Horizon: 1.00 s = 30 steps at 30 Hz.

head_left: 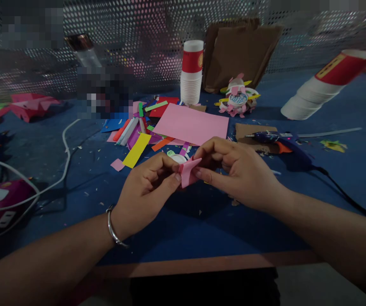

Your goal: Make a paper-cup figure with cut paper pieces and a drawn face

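A small folded piece of pink paper (188,172) is held between my two hands above the blue table. My left hand (149,180) pinches its left side between thumb and fingers; a silver bracelet (113,227) circles that wrist. On the other side, my right hand (235,172) grips the paper with thumb and bent fingers. Just behind lies a larger pink sheet (195,123) on a pile of coloured scraps. A white round piece (177,158), partly hidden by my fingers, sits between the hands and the pile. Near my left hand lies a yellow strip (136,150).
A blue glue gun (293,142) rests on cardboard at right, its black cable trailing away. Stacked paper cups stand upright (191,74) and lean (326,85). A decorated paper craft (237,97) sits before a cardboard sheet (243,55). A white cable (64,157) and purple power strip (7,199) occupy the left.
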{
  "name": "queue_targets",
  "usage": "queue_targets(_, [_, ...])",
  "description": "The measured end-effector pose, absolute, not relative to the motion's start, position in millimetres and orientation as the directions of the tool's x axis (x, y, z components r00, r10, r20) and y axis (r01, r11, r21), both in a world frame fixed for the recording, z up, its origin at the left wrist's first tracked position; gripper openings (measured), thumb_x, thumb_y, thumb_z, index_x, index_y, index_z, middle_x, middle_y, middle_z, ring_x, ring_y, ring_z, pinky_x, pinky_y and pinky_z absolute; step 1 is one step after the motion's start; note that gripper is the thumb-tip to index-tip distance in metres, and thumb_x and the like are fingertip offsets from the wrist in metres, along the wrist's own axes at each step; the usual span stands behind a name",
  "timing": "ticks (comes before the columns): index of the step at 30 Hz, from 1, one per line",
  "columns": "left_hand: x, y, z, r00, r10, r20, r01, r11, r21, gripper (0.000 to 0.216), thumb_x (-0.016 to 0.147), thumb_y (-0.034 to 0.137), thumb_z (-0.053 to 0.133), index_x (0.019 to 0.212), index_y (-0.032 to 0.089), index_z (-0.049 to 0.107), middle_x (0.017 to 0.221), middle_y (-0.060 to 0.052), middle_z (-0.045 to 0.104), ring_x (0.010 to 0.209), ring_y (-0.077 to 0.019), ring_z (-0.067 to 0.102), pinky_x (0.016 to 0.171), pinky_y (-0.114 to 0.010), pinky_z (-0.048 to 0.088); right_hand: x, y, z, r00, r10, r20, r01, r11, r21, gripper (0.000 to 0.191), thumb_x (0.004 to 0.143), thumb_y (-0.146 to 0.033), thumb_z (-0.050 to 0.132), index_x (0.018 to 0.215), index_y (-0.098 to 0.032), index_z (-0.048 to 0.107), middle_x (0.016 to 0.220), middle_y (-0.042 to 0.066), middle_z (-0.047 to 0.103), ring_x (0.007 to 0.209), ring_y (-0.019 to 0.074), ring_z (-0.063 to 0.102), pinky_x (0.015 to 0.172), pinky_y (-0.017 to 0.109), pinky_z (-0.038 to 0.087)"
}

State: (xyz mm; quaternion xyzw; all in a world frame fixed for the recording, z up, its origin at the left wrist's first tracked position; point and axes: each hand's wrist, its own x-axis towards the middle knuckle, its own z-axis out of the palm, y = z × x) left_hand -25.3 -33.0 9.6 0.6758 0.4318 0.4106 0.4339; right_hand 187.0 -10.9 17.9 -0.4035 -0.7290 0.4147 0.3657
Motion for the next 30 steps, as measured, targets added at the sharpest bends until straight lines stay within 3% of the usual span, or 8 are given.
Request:
queue_targets(7, [-20.5,-36.3,11.2,0.274,0.951,0.142,0.198,-0.200,0.960,0.021,0.089,0.035,0.076,0.087,0.019,0.063,0.076,0.002,0.065,0.065,-0.0091,0.057,0.058,-0.020,0.045,187.5,-11.1,18.2,-0.400,0.887,0.231,0.314,0.370,-0.874,0.013,0.083,-0.019,0.068,0.094,-0.020,0.061,0.084,0.002,0.072,0.076,0.0158,0.068,0.067,0.029,0.053])
queue_targets(24, [-21.6,-32.2,5.8,0.235,0.956,0.176,0.386,-0.258,0.886,0.011,0.088,0.027,0.072,0.090,0.018,0.066,0.080,-0.002,0.072,0.069,-0.0136,0.069,0.063,-0.025,0.053,188.8,-8.5,14.8,-0.411,0.892,0.187,0.276,0.317,-0.907,0.026,0.086,-0.024,0.072,0.109,-0.019,0.062,0.100,0.004,0.069,0.085,0.0162,0.067,0.077,0.031,0.055])
queue_targets(30, [-20.0,-31.9,8.1,0.258,0.949,0.184,0.424,-0.282,0.860,0.003,0.086,0.020,0.067,0.087,0.019,0.065,0.076,0.000,0.070,0.065,-0.0126,0.067,0.059,-0.024,0.050,188.6,-9.3,19.7,-0.456,0.870,0.187,0.305,0.351,-0.885,0.011,0.091,-0.030,0.070,0.091,-0.019,0.070,0.081,0.000,0.071,0.072,0.0140,0.063,0.067,0.029,0.050])
